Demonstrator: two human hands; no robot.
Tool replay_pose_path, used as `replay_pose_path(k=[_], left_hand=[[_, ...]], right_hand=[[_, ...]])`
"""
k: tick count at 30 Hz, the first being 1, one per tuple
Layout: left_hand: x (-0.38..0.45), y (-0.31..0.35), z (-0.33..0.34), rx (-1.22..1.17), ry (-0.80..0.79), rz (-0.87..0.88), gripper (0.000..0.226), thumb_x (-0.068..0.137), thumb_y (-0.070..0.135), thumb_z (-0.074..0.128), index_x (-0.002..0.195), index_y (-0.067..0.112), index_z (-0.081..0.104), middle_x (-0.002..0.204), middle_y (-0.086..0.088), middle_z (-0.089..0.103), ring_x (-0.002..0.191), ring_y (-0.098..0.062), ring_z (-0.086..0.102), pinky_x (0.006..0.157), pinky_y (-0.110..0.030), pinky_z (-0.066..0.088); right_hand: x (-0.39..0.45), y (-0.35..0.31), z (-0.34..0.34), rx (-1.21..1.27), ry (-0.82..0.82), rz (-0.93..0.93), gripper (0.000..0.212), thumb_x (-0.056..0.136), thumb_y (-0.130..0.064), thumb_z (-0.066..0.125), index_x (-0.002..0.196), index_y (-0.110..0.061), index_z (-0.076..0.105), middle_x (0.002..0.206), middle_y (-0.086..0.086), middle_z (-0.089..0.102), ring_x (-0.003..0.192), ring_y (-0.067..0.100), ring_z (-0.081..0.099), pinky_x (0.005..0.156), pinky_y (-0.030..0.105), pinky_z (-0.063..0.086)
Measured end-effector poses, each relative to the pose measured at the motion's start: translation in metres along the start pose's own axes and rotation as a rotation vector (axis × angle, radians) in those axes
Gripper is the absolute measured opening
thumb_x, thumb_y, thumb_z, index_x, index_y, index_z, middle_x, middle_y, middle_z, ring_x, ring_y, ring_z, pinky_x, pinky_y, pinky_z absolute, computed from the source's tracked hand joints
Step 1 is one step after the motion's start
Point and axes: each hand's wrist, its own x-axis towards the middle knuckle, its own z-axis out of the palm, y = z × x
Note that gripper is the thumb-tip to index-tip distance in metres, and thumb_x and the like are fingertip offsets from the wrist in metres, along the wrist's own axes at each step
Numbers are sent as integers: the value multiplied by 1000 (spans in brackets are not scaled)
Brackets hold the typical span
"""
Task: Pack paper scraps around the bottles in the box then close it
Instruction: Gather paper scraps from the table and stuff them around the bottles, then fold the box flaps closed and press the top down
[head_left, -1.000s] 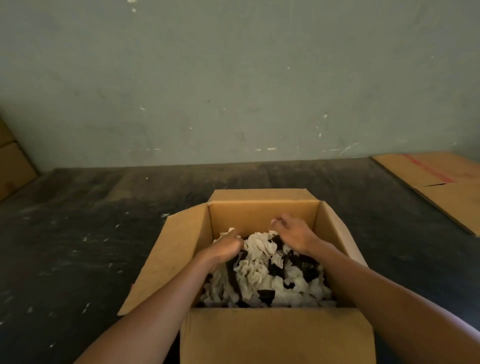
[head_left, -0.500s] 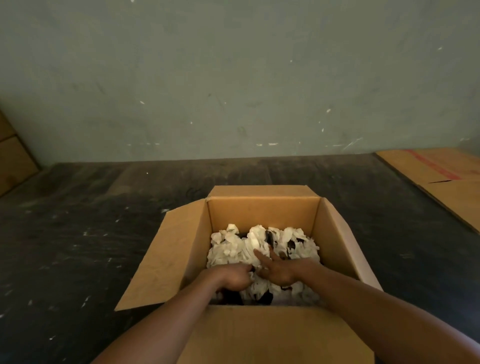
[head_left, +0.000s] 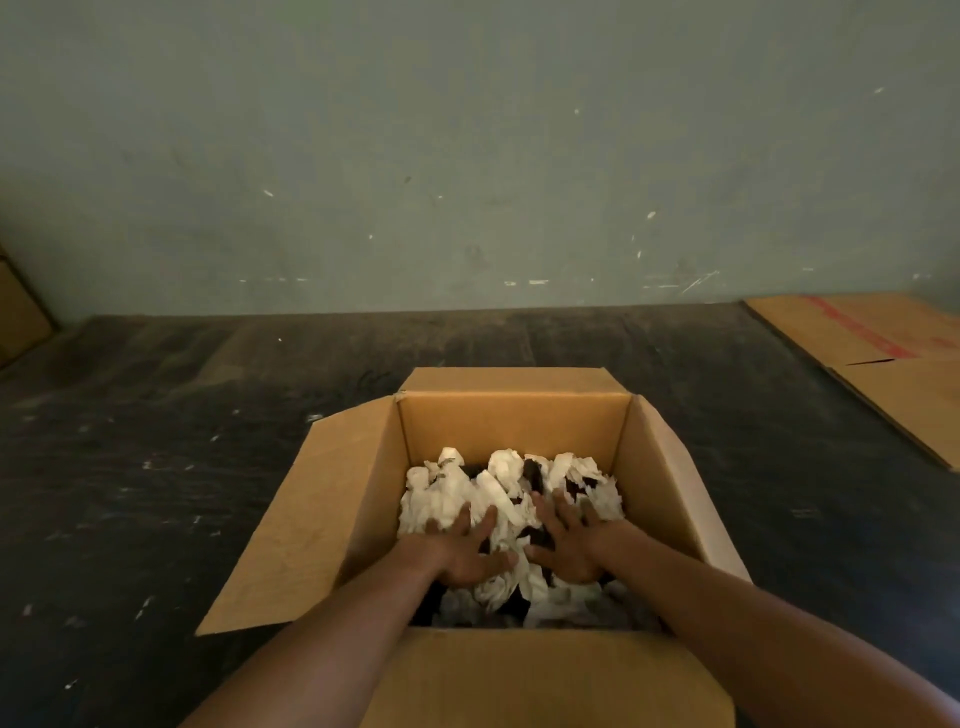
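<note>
Both our left hand (head_left: 462, 553) and right hand (head_left: 569, 545) press flat, fingers spread (holding nothing), on paper scraps (head_left: 457, 491) inside the open cardboard box (head_left: 514, 423).

A dark, scuffed floor (head_left: 156, 467) flecked with pale specks runs back to the wall. An open box (head_left: 509, 431) sits on it, centre. Flat cardboard (head_left: 883, 358) lies at far right; more cardboard (head_left: 21, 317) at the left edge.

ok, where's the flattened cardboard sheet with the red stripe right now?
In the head view the flattened brown cardboard sheet with the red stripe lies on the dark floor at the far right, by the grey-green wall, apart from the open brown cardboard box.
</note>
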Motion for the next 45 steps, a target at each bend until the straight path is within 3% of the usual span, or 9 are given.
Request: replay_pose_path(k=[11, 13, 16, 19, 21, 24, 30, 38, 45], left_hand=[[-17, 8, -3, 58, 115, -46, 89, 79, 86, 24, 148, 47, -17, 163, 0, -14, 148, -40, -10, 118, -56, -2], [-23, 6, -8, 74, 179, -61, 89, 76, 89, 18, 145, 50, -23, 163, -3, -12, 149, -40, -4, 118, -55, 2], [-35, 0, -16, -1, 329, -75, 84, 77, 87, 11, 150, 49, -8, 164, -5, 7, 147, -37, 19, 114, -53, 22], [-52, -12, -27, 131, 648, -86, 62, 93, 62, 30, 149, 37, 21, 153, -6, 39, 135, -31, 42, 109, -48, 35], [-62, -24, -28, 255, 721, -141, 69, 93, 47, 46, 152, 31, 15, 161, -11, 18, 147, -36, 15, 116, -55, 16], [-72, -41, -19, 93, 671, -226, 94, 89, 39, 60, 154, 25, -6, 162, -11, -16, 146, -46, -9, 115, -65, 5], [-85, -53, -10, -215, 666, -171, 105, 86, 19, 66, 153, 18, -15, 163, -10, -14, 149, -35, 0, 118, -54, 20], [-131, -43, 30, -381, 693, -168, 100, 88, 9, 60, 153, 18, -15, 163, -9, -5, 149, -32, 11, 117, -52, 25], [-178, -35, 77, -528, 780, -247, 84, 90, 16, 58, 155, 20, 5, 162, -7, 13, 147, -30, 18, 116, -57, 22]], right_hand=[[-10, -1, -6, 43, 40, -3, 79, 93, -70, 20, 150, -34, -22, 161, 3, -23, 148, 39, -8, 117, 61, 8], [-29, -1, -26, 2, 171, -5, 75, 93, -70, 20, 155, -31, 8, 163, 9, 9, 145, 40, 21, 111, 60, 26], [-60, 3, -54, 31, 543, -38, 56, 97, -61, 23, 123, -23, 55, 118, 6, 62, 105, 25, 62, 89, 46, 50], [-79, 31, -71, 313, 900, -32, 32, 101, -42, 34, 112, -24, 58, 103, -2, 63, 93, 14, 62, 87, 40, 53], [-81, 62, -70, 426, 978, 73, 33, 100, -39, 39, 126, -24, 52, 125, 3, 54, 116, 21, 52, 100, 46, 45], [-71, 111, -44, 737, 766, 352, 53, 99, -50, 38, 145, -25, 36, 147, 13, 39, 133, 36, 37, 107, 57, 32], [-92, 127, 22, 1375, 154, 453, 69, 94, -65, 38, 131, -6, 45, 127, 18, 53, 111, 37, 53, 97, 49, 43], [-149, 124, 22, 1247, 498, 544, 63, 94, -59, 44, 129, -6, 47, 108, 19, 61, 89, 33, 63, 83, 45, 52], [-237, 93, -8, 645, 795, 486, 50, 94, -34, 54, 138, -17, 36, 132, 14, 44, 96, 33, 56, 80, 47, 50]])
